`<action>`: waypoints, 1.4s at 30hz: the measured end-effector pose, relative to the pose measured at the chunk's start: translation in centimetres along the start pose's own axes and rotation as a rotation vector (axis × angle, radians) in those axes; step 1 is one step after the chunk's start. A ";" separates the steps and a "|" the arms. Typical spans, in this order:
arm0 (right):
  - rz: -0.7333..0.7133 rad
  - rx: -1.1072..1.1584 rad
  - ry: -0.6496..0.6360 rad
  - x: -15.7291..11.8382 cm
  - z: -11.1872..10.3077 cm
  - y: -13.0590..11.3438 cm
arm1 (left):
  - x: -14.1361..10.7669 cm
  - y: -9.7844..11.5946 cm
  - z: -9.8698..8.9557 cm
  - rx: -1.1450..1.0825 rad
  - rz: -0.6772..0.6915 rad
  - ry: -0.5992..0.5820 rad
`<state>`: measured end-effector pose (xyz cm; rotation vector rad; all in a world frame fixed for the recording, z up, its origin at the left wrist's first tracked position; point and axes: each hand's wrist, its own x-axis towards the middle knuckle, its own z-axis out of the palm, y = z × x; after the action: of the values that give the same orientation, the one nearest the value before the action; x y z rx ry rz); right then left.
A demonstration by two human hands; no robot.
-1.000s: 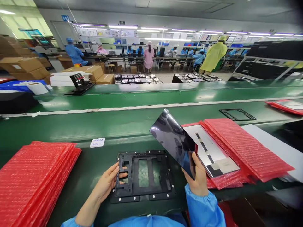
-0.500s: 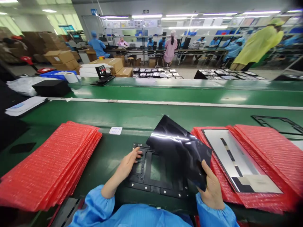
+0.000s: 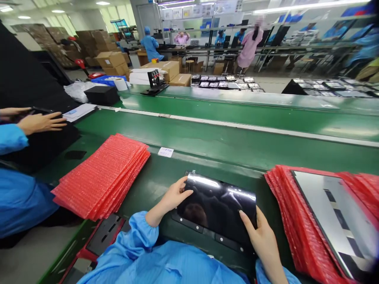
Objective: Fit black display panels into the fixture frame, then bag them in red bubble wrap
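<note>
Evidently, a glossy black display panel (image 3: 217,207) was being kept nearly flat over a black fixture (image 3: 204,232) on the green conveyor surface (image 3: 225,136), with its lower edge lying just above the fixture's row of white dots. The left grip (image 3: 173,196) was spread, with the fingers laid over the panel's upper left corner, and the right grip (image 3: 262,238) was spread around its lower right edge; whether either was pinching could not be told. Both appeared to be placed at the edges so that the shiny face was left largely uncovered and the panel was kept square over the fixture. Blue sleeves (image 3: 142,228) were seen close in below. To the right, a stack of red bubble bags (image 3: 284,205) was topped by a silver-backed panel (image 3: 334,213), and a second stack of red bubble bags (image 3: 100,177) was laid to the left, so that the working space was hemmed in on both sides. A small paper note (image 3: 165,152) was stuck beyond the fixture. A co-worker's hand (image 3: 41,123) was seen further left, resting on a black sheet (image 3: 38,146).
</note>
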<state>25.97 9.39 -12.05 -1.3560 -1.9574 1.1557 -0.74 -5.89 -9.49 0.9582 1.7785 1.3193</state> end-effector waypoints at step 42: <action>0.045 -0.417 -0.129 -0.5 -0.1 -0.2 | -1.1 -2.3 1.4 0.943 0.106 0.106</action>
<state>26.15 8.91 -11.80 -1.5681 -2.3675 0.9027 0.70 -6.69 -11.92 1.4908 2.5103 0.5312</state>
